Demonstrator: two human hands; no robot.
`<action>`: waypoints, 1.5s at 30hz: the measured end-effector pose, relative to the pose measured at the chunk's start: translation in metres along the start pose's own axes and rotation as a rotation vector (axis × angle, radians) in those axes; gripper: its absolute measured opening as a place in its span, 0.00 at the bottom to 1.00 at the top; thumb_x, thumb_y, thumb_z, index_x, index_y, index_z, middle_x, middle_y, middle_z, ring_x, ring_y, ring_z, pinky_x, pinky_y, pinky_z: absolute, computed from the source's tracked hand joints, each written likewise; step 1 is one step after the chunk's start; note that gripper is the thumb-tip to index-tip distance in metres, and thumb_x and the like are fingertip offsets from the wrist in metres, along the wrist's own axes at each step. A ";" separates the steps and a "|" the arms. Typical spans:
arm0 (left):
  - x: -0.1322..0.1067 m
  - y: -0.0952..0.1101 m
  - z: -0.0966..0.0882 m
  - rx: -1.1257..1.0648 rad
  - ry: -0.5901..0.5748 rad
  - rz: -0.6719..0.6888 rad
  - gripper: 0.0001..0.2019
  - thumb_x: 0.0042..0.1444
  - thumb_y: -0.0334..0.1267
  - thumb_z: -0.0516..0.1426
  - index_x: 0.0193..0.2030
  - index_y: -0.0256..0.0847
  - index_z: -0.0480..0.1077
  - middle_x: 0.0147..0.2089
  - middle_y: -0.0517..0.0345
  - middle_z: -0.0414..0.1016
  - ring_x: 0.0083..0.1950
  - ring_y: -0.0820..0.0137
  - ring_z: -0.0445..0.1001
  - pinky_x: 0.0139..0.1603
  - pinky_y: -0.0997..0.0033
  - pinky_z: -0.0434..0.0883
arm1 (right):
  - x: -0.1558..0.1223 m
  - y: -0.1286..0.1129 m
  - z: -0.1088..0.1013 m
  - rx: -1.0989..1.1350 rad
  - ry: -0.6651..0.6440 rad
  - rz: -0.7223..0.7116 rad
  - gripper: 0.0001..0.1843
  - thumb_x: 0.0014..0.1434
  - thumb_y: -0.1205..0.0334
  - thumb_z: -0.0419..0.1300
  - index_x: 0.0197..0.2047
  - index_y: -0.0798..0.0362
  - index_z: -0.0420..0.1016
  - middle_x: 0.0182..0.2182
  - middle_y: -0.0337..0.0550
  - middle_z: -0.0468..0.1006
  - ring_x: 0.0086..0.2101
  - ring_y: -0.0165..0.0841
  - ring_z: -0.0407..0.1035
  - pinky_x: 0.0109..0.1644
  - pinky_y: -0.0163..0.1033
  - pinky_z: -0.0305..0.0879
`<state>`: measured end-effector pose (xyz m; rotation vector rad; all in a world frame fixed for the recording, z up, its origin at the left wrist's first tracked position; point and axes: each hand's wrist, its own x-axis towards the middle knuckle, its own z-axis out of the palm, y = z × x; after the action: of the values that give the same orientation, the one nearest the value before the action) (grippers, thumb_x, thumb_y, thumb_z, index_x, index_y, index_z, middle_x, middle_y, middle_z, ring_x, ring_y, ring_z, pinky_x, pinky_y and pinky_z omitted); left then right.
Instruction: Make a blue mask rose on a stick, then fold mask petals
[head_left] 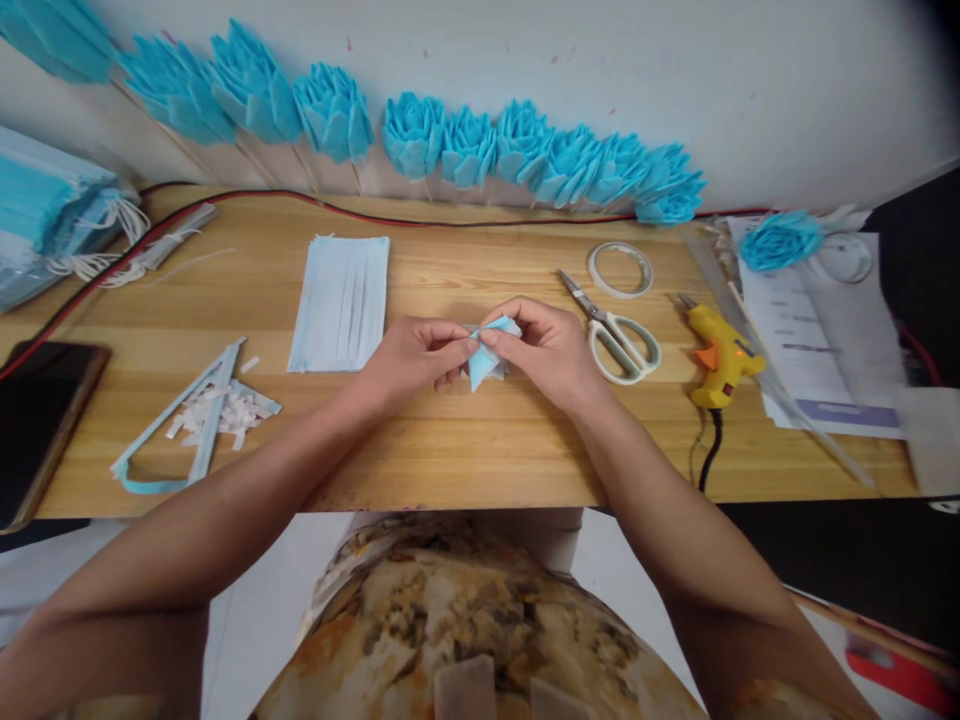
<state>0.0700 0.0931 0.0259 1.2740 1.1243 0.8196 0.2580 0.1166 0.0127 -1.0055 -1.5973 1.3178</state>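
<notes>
Between my two hands is a small folded piece of light blue mask fabric (484, 367), one corner pointing down toward me. My left hand (420, 355) pinches its left side between thumb and fingers. On the right, my right hand (544, 345) grips the upper edge with thumb and forefinger. Beneath the fabric, partly hidden by the fingers, lie some pale pieces on the wooden table (450, 450). A flat stack of pale blue face masks (341, 305) lies left of my hands. Scissors (619, 335) with white handles lie just right of my right hand.
Blue fabric flowers (412, 135) on stems line the wall. A roll of tape (620, 270) and a yellow glue gun (720, 355) lie right, near papers (810, 330). White scraps (217, 410), cut blue strips (214, 425), a phone (49, 420) and bagged masks (52, 215) are left. A red-black cable (360, 212) runs behind.
</notes>
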 end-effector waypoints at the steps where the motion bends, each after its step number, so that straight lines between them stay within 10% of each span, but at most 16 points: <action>1: 0.000 0.001 0.000 0.001 0.001 -0.006 0.10 0.56 0.40 0.62 0.28 0.36 0.76 0.20 0.62 0.72 0.19 0.80 0.64 0.21 0.81 0.65 | 0.000 0.000 0.000 -0.012 0.004 -0.011 0.09 0.55 0.55 0.69 0.34 0.52 0.78 0.26 0.34 0.74 0.26 0.27 0.63 0.29 0.34 0.60; 12: 0.002 0.006 -0.003 -0.200 0.016 -0.102 0.13 0.50 0.42 0.67 0.24 0.36 0.74 0.20 0.60 0.73 0.19 0.79 0.66 0.19 0.80 0.63 | 0.000 -0.003 -0.004 -0.179 0.042 -0.243 0.05 0.55 0.68 0.62 0.34 0.49 0.79 0.41 0.42 0.81 0.45 0.36 0.74 0.45 0.42 0.70; 45: 0.003 0.006 -0.004 -0.101 0.068 -0.033 0.19 0.49 0.52 0.68 0.24 0.38 0.74 0.19 0.61 0.72 0.19 0.78 0.65 0.20 0.78 0.64 | -0.002 -0.009 -0.003 -0.193 -0.027 -0.153 0.05 0.56 0.66 0.60 0.33 0.49 0.77 0.39 0.41 0.82 0.43 0.36 0.74 0.47 0.43 0.70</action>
<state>0.0677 0.0977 0.0317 1.1491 1.1406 0.8892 0.2607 0.1151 0.0213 -0.9613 -1.8117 1.0939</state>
